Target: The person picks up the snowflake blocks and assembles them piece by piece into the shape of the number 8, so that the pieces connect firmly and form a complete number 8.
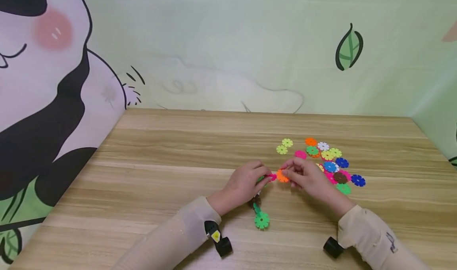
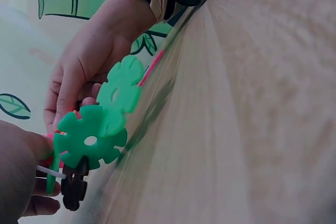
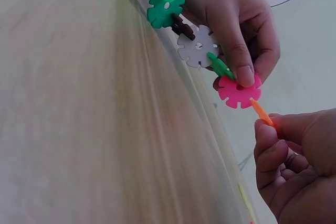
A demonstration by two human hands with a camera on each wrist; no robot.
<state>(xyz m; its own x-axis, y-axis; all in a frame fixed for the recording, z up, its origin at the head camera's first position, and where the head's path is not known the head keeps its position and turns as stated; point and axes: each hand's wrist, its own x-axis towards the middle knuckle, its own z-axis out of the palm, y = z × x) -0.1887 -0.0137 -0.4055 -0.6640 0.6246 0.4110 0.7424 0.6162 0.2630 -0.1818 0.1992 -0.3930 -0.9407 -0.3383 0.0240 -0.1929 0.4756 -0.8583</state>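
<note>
Centrally, over a wood-grain table (image 1: 107, 190), the left hand (image 1: 246, 178) pinches a chain's pink notched plastic disc (image 3: 229, 94) and the right hand (image 1: 310, 179) an adjoining orange disc (image 1: 282, 177), partly screening loose multicoloured discs (image 1: 330, 167).

Beige sleeves (image 1: 175, 232), black wrist cameras (image 1: 224, 247)

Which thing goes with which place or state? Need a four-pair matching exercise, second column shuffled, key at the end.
1. Left hand
2. Right hand
3. Linked white disc
4. Light blue disc

A. Lies among loose discs on the table
B. Pinches an orange disc
C. Sits between a brown disc and a green disc
D. Pinches a pink disc

Pairs: 1-D, 2-B, 3-C, 4-A
</note>
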